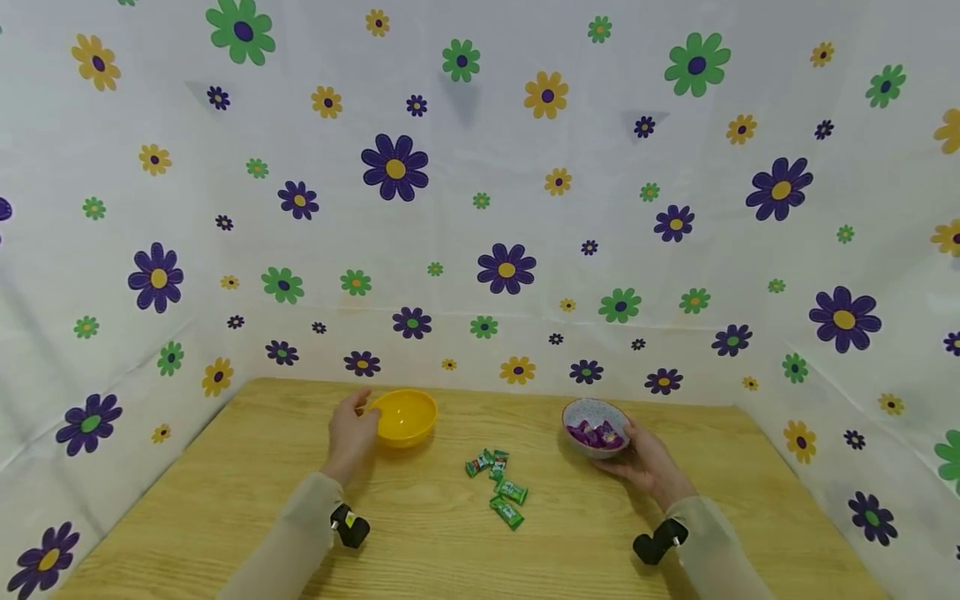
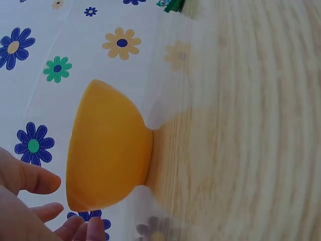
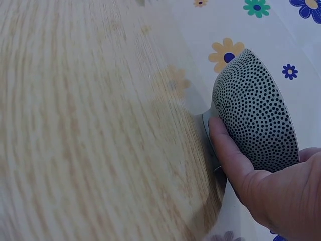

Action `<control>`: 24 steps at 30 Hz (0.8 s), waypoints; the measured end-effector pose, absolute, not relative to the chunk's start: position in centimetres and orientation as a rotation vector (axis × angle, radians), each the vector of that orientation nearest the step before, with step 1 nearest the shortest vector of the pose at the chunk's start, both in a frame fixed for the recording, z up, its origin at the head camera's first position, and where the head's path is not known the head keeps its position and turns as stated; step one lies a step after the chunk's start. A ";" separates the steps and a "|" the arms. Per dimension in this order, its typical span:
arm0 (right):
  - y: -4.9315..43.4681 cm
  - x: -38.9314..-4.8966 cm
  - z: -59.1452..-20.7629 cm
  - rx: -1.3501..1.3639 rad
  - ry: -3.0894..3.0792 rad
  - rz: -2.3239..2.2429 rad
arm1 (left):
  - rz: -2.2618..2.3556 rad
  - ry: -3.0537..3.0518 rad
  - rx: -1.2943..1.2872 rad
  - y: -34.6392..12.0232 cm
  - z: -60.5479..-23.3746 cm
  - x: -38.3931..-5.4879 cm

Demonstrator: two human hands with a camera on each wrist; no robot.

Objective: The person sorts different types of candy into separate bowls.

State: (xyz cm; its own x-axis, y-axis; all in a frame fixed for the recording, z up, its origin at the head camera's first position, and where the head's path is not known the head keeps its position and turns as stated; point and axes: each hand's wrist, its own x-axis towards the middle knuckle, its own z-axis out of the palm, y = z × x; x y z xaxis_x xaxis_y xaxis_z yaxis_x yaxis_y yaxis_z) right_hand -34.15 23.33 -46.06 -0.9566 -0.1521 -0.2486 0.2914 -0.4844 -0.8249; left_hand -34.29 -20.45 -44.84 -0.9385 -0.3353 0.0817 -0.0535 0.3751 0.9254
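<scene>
A yellow bowl (image 1: 406, 419) stands upright on the table at left, its side (image 2: 108, 148) filling the middle of the left wrist view. My left hand (image 1: 352, 435) is beside its left rim; in the left wrist view the thumb and fingers (image 2: 42, 181) are spread, with a small gap to the rim. At right, my right hand (image 1: 654, 467) grips a dotted bowl (image 1: 582, 410), thumb at the rim and a finger (image 3: 231, 153) along the underside by the foot. Purple-wrapped candies (image 1: 597, 435) lie inside. The dotted bowl tilts slightly; whether its foot touches the table I cannot tell.
Several green-wrapped candies (image 1: 510, 490) lie on the wooden table (image 1: 420, 542) between the two bowls. Behind the table and along both sides hangs a white flower-patterned cloth (image 1: 465, 225). Each wrist carries a small black device (image 1: 350, 526).
</scene>
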 end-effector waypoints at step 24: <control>23.7 -34.1 -45.7 0.251 1.639 -2.409 | -2.199 -2.311 0.318 -23.1 -46.1 -35.2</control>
